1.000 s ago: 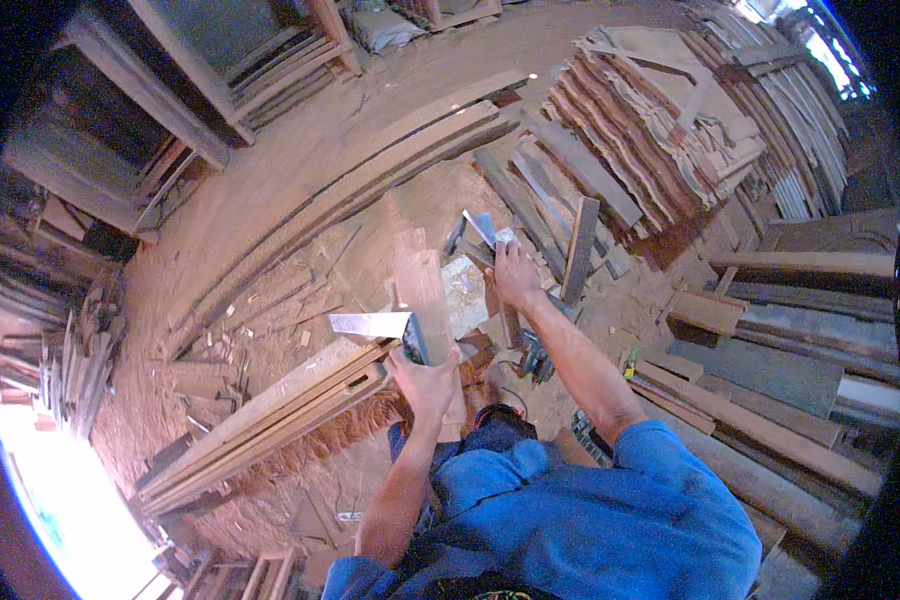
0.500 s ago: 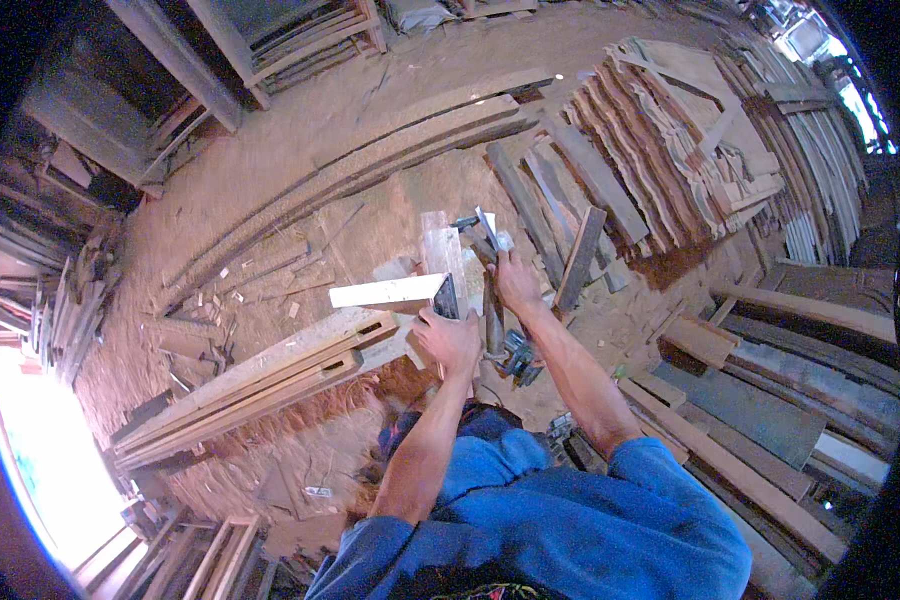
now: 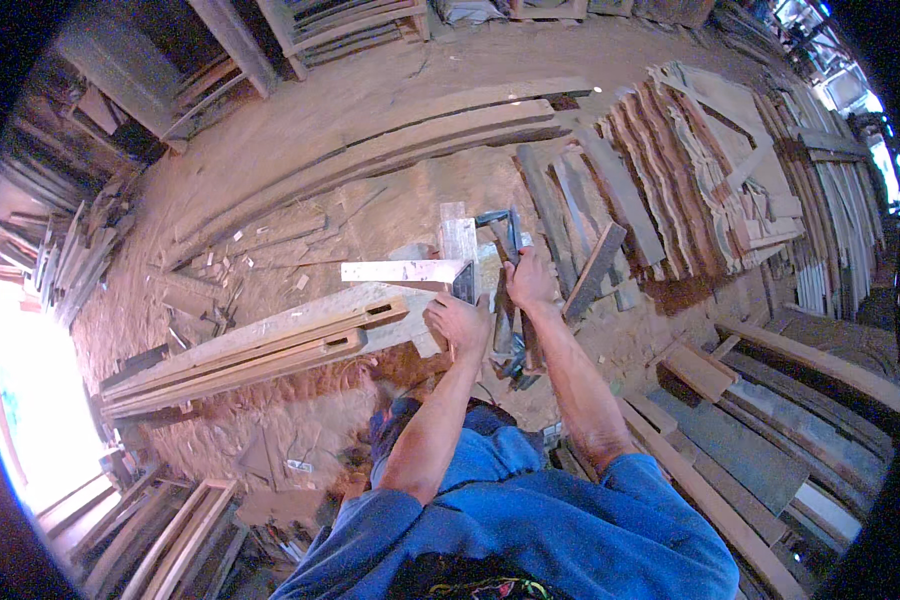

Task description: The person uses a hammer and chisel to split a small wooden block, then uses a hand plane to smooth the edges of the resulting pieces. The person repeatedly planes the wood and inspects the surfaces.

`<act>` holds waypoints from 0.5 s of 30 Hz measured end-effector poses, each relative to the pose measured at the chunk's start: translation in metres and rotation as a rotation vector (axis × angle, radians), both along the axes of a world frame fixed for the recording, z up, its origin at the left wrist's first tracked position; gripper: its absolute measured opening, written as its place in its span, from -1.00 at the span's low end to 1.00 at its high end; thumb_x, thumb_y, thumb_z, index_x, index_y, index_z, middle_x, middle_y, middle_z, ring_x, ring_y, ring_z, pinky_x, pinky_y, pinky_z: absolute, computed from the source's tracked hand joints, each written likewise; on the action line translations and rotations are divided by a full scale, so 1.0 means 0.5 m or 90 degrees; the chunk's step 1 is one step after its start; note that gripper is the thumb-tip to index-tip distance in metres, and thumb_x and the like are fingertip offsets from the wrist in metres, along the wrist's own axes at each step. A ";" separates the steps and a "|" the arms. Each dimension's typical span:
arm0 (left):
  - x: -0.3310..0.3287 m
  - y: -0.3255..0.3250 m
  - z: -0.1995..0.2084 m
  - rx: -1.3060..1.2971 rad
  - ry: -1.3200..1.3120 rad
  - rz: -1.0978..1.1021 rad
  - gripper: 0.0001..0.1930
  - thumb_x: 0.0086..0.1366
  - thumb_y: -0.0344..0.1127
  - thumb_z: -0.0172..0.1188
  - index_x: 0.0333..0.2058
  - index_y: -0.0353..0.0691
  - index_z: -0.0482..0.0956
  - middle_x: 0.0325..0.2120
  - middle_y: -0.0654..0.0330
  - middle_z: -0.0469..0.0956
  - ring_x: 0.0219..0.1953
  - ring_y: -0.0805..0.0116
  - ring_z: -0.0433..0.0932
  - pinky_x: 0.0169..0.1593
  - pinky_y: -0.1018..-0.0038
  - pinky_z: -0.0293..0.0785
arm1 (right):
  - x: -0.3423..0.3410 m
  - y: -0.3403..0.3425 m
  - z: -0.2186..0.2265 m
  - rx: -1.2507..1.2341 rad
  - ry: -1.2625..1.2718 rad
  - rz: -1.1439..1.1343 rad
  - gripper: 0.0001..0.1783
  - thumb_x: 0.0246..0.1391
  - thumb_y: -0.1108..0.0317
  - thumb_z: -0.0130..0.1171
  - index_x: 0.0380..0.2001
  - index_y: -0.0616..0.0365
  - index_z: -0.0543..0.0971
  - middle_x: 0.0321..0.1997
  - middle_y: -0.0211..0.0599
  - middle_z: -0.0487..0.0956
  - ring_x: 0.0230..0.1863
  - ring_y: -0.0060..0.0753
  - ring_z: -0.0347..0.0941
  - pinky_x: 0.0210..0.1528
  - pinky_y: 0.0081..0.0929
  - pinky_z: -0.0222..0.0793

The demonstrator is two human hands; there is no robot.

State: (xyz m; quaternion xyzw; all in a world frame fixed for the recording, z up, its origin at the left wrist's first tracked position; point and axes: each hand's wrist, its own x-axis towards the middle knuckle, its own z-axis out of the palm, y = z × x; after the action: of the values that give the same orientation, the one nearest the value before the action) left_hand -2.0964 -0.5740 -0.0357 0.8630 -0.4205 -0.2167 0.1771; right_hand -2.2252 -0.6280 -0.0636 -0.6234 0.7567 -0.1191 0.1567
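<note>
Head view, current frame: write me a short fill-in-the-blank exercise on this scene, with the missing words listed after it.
1. The carpenter's square with the bright blade is held in the person's ____ hand.
2. Going by left and right, the stack of wavy-edged boards lies to the ____ of the right hand.
3. The colour of the person's shirt is ____.

Missing words: left; right; blue.
</note>
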 end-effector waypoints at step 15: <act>0.231 0.104 0.080 -0.137 -0.106 -0.473 -0.44 0.24 0.20 0.25 -0.12 -0.23 0.48 -0.27 -0.06 0.57 -0.20 -0.10 0.61 -0.11 0.08 0.54 | -0.011 0.001 0.002 -0.009 -0.059 0.025 -0.56 0.27 0.09 0.14 -0.02 0.22 0.36 -0.08 0.12 0.52 -0.05 0.24 0.52 -0.05 0.06 0.46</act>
State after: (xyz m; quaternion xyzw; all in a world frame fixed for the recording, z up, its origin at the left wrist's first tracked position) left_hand -1.9810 -0.5217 0.0043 0.6434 -0.7372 -0.1500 0.1412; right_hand -2.2308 -0.6273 -0.0623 -0.6332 0.7352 -0.1500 0.1898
